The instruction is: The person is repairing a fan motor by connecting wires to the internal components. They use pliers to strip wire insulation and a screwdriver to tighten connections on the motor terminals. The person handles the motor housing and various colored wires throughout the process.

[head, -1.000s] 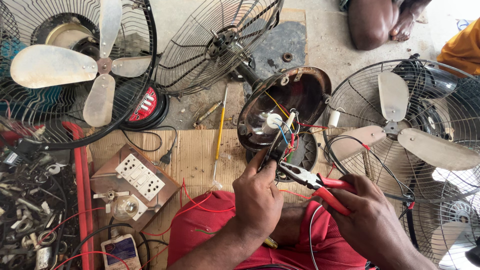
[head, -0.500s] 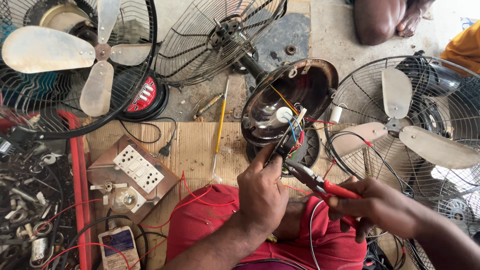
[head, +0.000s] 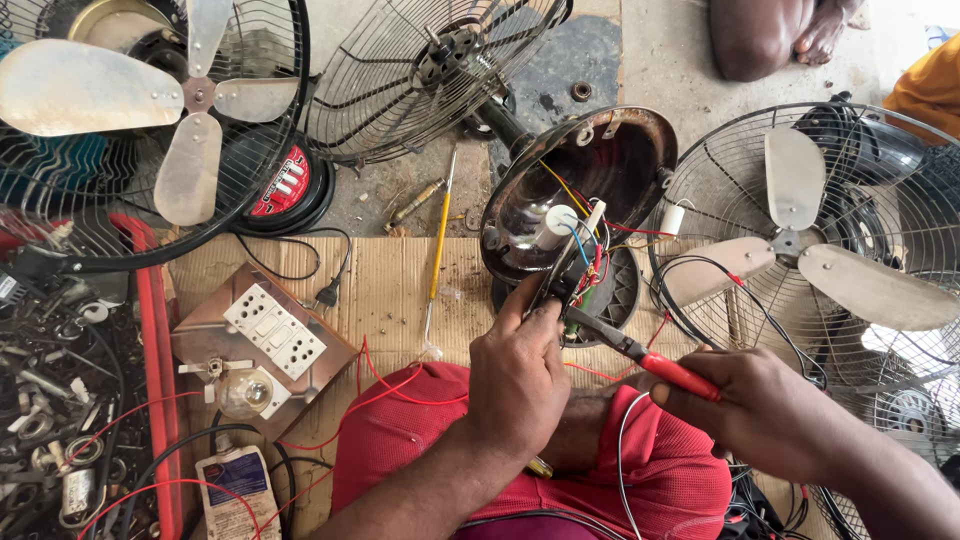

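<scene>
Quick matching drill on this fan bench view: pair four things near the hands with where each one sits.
Things:
1. red-handled pliers
2. yellow-handled screwdriver
3. white switch board
4. open fan housing

Places:
A. lying on the cardboard, left of the fan housing
B. just above the left hand, wires spilling out
C. in the right hand, nose pointing at the wires
D. on the brown panel at left, next to a bulb

Pairs: 1-C, 2-A, 3-D, 4-B
</scene>
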